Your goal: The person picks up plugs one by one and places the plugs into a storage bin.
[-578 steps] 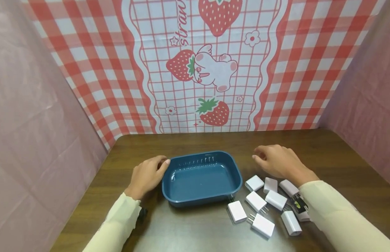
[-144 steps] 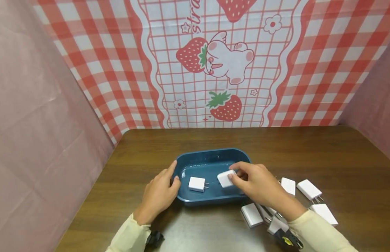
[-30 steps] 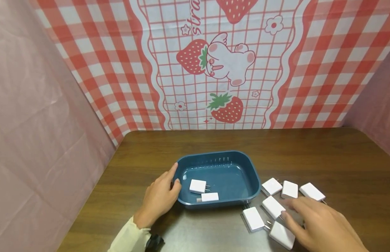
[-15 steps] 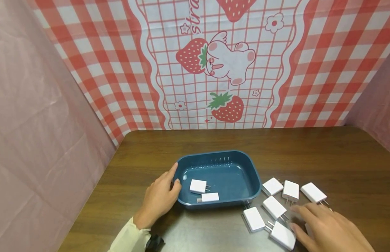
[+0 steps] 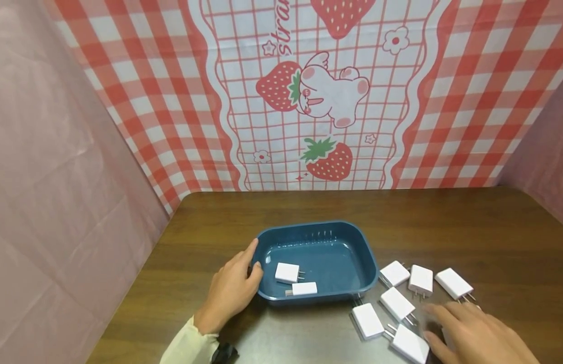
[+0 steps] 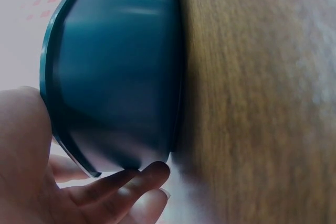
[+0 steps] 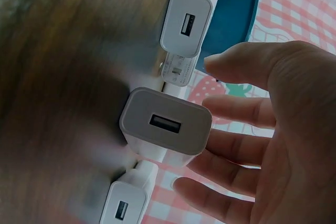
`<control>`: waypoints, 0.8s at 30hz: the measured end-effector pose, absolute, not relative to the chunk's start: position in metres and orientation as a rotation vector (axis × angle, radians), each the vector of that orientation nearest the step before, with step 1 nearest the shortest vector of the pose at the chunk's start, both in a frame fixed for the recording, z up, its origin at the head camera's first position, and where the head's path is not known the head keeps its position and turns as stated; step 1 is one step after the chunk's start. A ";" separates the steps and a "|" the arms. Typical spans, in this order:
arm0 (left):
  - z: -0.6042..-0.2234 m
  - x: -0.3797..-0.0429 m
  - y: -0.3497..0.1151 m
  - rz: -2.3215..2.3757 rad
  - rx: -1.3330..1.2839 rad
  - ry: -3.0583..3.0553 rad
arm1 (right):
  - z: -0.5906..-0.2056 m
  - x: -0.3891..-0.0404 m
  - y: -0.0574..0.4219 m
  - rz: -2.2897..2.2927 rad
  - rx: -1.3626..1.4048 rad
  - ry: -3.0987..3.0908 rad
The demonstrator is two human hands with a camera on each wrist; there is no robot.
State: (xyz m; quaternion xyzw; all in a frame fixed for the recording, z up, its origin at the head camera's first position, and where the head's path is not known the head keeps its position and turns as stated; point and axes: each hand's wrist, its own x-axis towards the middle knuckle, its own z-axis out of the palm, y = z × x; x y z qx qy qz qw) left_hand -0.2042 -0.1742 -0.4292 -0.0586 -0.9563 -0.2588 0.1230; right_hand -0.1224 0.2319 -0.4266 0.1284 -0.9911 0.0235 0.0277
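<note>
In the head view my left hand (image 5: 230,288) rests at the left end of a blue plastic tray (image 5: 315,299), thumb near the front rim. The left wrist view has its fingers (image 6: 142,179) against the tray's outer wall (image 6: 110,72). Inside the tray lie two white USB wall chargers, one with prongs to the right (image 5: 287,273), one on its side (image 5: 304,288). My right hand (image 5: 483,333) hovers loosely spread by the loose chargers. In the right wrist view its fingertips reach behind a greyish charger (image 7: 165,121), the thumb standing apart from it.
Several white chargers lie right of the tray, among them one by its front corner (image 5: 367,321), one near my right thumb (image 5: 410,344) and one farther right (image 5: 454,283). The brown wooden table (image 5: 208,217) ends at a strawberry-print cloth (image 5: 327,101); pink cloth hangs at both sides.
Over the longer span, two chargers have come into the tray; one was in my right hand over it. In the last second my right hand has shifted slightly right. My left hand stays put.
</note>
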 end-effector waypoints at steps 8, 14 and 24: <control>-0.430 -0.204 -0.172 -0.755 -0.163 -2.799 | -0.430 -0.117 0.244 0.057 0.399 -3.007; -0.431 -0.204 -0.172 -0.757 -0.169 -2.794 | -0.432 -0.119 0.263 -0.007 0.344 -3.116; -0.431 -0.205 -0.173 -0.749 -0.178 -2.772 | -0.441 -0.119 0.271 0.173 0.429 -3.134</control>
